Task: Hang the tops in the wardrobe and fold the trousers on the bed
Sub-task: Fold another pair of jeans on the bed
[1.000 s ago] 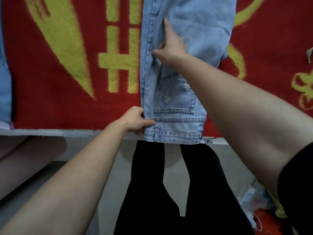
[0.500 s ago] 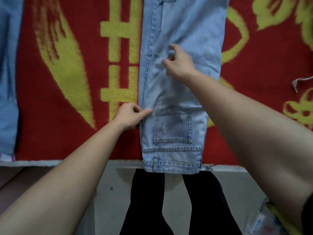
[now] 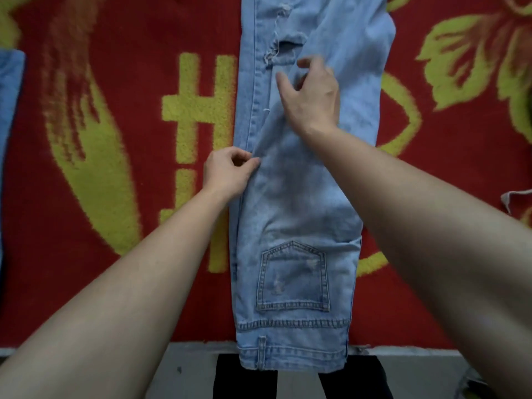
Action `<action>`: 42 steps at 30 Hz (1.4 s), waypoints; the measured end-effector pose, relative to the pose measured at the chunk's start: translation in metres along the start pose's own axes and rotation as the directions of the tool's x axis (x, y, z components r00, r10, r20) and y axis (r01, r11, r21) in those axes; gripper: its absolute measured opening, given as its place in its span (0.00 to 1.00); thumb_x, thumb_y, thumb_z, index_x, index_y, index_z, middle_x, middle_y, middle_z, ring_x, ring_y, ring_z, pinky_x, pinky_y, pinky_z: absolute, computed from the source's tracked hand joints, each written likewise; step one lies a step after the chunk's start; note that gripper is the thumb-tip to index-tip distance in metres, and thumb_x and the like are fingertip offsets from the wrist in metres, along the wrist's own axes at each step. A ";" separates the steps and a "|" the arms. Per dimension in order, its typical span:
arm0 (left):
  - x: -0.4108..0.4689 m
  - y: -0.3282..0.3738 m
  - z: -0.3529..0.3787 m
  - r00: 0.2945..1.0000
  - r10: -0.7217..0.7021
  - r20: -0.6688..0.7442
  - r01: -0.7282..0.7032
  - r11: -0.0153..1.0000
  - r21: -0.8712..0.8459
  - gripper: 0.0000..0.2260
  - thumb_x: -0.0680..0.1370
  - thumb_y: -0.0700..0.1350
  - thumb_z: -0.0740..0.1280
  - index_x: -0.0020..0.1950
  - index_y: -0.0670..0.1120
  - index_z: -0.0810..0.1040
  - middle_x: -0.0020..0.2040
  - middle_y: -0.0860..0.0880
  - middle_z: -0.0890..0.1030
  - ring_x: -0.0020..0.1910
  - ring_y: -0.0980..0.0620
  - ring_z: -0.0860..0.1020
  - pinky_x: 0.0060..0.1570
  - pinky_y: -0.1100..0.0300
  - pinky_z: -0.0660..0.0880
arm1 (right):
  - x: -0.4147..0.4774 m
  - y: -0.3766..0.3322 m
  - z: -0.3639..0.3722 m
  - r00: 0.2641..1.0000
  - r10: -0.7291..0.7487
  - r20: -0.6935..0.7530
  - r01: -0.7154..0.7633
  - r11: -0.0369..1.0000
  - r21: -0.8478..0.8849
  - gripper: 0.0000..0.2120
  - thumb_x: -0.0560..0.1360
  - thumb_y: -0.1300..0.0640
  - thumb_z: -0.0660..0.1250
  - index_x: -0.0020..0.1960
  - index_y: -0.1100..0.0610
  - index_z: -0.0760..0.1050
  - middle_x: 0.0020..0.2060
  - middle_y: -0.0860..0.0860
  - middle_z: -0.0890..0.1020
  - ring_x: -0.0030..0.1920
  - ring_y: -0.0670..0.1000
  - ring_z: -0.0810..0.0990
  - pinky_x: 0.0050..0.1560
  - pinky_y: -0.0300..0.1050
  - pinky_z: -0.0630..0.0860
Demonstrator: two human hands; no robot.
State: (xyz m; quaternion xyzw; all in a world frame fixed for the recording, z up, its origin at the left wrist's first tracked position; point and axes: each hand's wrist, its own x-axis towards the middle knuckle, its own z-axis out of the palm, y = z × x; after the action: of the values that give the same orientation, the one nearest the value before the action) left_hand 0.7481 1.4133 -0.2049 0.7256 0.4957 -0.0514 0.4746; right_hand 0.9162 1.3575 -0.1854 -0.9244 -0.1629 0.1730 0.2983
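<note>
Head view: jeans (image 3: pixel 299 214) are laid lengthwise on the red bed cover (image 3: pixel 144 30), waistband overhanging at 6 o'clock, left seam pinched by the left hand (image 3: pixel 227 174), right hand (image 3: pixel 312 99) curled at 12 o'clock, grip untellable through blur; creases may be trapped if seams are pulled unevenly.
</note>
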 end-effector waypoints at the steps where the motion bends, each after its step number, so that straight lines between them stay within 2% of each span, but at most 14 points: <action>1: 0.002 -0.001 0.000 1.000 -0.009 0.014 0.009 1.000 -0.020 0.06 0.73 0.49 0.75 0.45 0.48 0.84 0.46 0.49 0.85 0.49 0.50 0.82 0.55 0.51 0.78 | 0.007 -0.005 0.002 0.999 0.050 0.017 -0.050 0.998 -0.037 0.26 0.76 0.39 0.66 0.65 0.56 0.71 0.59 0.53 0.78 0.60 0.53 0.77 0.56 0.43 0.70; 6: 0.005 0.001 -0.001 0.998 -0.030 0.059 0.036 0.995 -0.090 0.07 0.73 0.47 0.76 0.46 0.44 0.84 0.46 0.46 0.85 0.47 0.49 0.82 0.52 0.53 0.79 | 0.028 -0.010 -0.001 0.960 0.271 0.073 -0.255 0.951 -0.176 0.17 0.79 0.55 0.60 0.65 0.61 0.73 0.64 0.59 0.78 0.65 0.60 0.76 0.61 0.47 0.72; 10: 0.001 0.006 -0.005 0.982 -0.139 0.128 0.174 0.930 -0.324 0.06 0.72 0.41 0.75 0.36 0.48 0.81 0.31 0.52 0.79 0.28 0.61 0.73 0.28 0.68 0.69 | 0.030 -0.024 0.003 0.965 0.261 0.009 -0.253 0.925 0.284 0.11 0.80 0.60 0.58 0.51 0.57 0.79 0.54 0.57 0.82 0.56 0.56 0.78 0.55 0.45 0.68; 13: 0.001 0.004 -0.008 0.978 -0.194 0.075 0.207 0.889 -0.408 0.09 0.74 0.38 0.71 0.34 0.47 0.77 0.31 0.50 0.75 0.29 0.56 0.70 0.29 0.64 0.66 | 0.028 -0.033 0.023 0.972 0.175 0.158 -0.235 0.780 0.580 0.13 0.78 0.68 0.57 0.48 0.60 0.80 0.45 0.56 0.83 0.47 0.56 0.80 0.52 0.46 0.74; 16: 0.002 -0.005 -0.008 0.987 -0.163 0.010 0.154 0.914 -0.376 0.10 0.74 0.37 0.70 0.34 0.46 0.75 0.30 0.50 0.74 0.30 0.55 0.69 0.34 0.60 0.68 | 0.027 -0.028 0.044 0.896 0.025 0.442 -0.238 0.869 0.434 0.18 0.77 0.72 0.57 0.60 0.61 0.77 0.39 0.48 0.76 0.43 0.49 0.75 0.48 0.40 0.73; 19: 0.007 -0.012 -0.007 0.994 -0.104 -0.019 0.094 0.953 -0.288 0.09 0.74 0.40 0.73 0.36 0.47 0.76 0.30 0.52 0.76 0.30 0.58 0.72 0.36 0.60 0.71 | 0.031 -0.023 0.040 0.867 -0.014 0.498 -0.185 0.919 0.347 0.20 0.76 0.73 0.59 0.67 0.64 0.74 0.39 0.48 0.76 0.44 0.49 0.75 0.49 0.42 0.73; 22: 0.005 -0.020 -0.003 0.990 -0.005 -0.143 -0.009 0.996 -0.094 0.08 0.73 0.46 0.74 0.41 0.46 0.77 0.36 0.50 0.79 0.36 0.53 0.77 0.41 0.57 0.74 | 0.010 -0.010 0.022 0.952 -0.060 0.300 -0.002 0.980 0.201 0.21 0.76 0.66 0.61 0.68 0.59 0.74 0.55 0.54 0.81 0.56 0.52 0.80 0.62 0.43 0.72; 25: -0.017 -0.029 0.002 0.965 0.010 -0.263 -0.010 1.000 0.000 0.15 0.74 0.53 0.73 0.49 0.43 0.75 0.38 0.49 0.78 0.40 0.48 0.77 0.45 0.54 0.73 | -0.047 0.026 0.000 0.989 -0.150 0.005 0.150 0.988 0.045 0.21 0.76 0.59 0.64 0.69 0.60 0.74 0.63 0.59 0.76 0.65 0.57 0.75 0.68 0.44 0.67; 27: -0.042 -0.039 0.009 0.967 0.015 -0.254 0.001 0.998 0.063 0.18 0.75 0.57 0.70 0.52 0.43 0.74 0.42 0.46 0.78 0.45 0.45 0.77 0.46 0.52 0.72 | -0.095 0.053 -0.012 0.993 -0.087 -0.080 0.080 0.994 -0.078 0.28 0.77 0.51 0.67 0.73 0.61 0.68 0.71 0.61 0.68 0.72 0.59 0.67 0.74 0.49 0.61; 30: -0.086 -0.056 0.021 0.988 -0.044 -0.146 0.074 0.976 0.207 0.21 0.76 0.65 0.64 0.53 0.47 0.71 0.49 0.45 0.80 0.49 0.42 0.78 0.45 0.54 0.71 | -0.166 0.090 -0.020 0.978 0.173 -0.120 -0.188 0.975 -0.122 0.43 0.74 0.38 0.69 0.79 0.60 0.57 0.76 0.61 0.60 0.76 0.60 0.60 0.75 0.52 0.56; 33: -0.131 -0.076 0.031 0.987 -0.147 -0.057 0.156 0.960 0.234 0.24 0.76 0.68 0.61 0.50 0.45 0.70 0.47 0.42 0.81 0.48 0.38 0.79 0.46 0.51 0.73 | -0.230 0.118 -0.023 0.907 0.405 -0.116 -0.413 0.909 -0.056 0.48 0.71 0.32 0.68 0.79 0.59 0.56 0.71 0.59 0.67 0.72 0.60 0.65 0.72 0.55 0.62; 36: -0.167 -0.093 0.036 0.977 -0.209 -0.042 0.213 0.952 0.220 0.26 0.76 0.68 0.60 0.48 0.44 0.69 0.44 0.42 0.80 0.46 0.37 0.79 0.46 0.47 0.75 | -0.281 0.144 -0.027 0.809 0.587 -0.034 -0.588 0.809 0.000 0.43 0.70 0.25 0.62 0.74 0.53 0.63 0.64 0.55 0.75 0.65 0.59 0.73 0.64 0.54 0.70; 38: -0.185 -0.102 0.039 0.977 -0.205 -0.061 0.214 0.944 0.251 0.26 0.77 0.68 0.60 0.50 0.44 0.70 0.46 0.40 0.82 0.48 0.37 0.79 0.47 0.46 0.75 | -0.311 0.160 -0.029 0.784 0.613 0.092 -0.609 0.790 -0.071 0.35 0.70 0.24 0.58 0.62 0.51 0.71 0.56 0.52 0.79 0.58 0.59 0.78 0.55 0.52 0.73; 42: -0.205 -0.113 0.045 0.981 -0.180 -0.067 0.193 0.929 0.315 0.26 0.77 0.68 0.58 0.49 0.44 0.68 0.45 0.39 0.81 0.48 0.35 0.79 0.46 0.48 0.73 | -0.342 0.178 -0.037 0.802 0.566 0.191 -0.558 0.824 -0.099 0.30 0.71 0.24 0.59 0.44 0.52 0.71 0.43 0.50 0.79 0.47 0.57 0.79 0.49 0.52 0.74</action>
State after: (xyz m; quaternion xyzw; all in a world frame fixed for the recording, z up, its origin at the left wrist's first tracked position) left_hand 0.5754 1.2493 -0.1897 0.7433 0.5561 -0.1624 0.3343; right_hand 0.6637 1.0638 -0.1896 -0.9127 0.0837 0.3480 0.1969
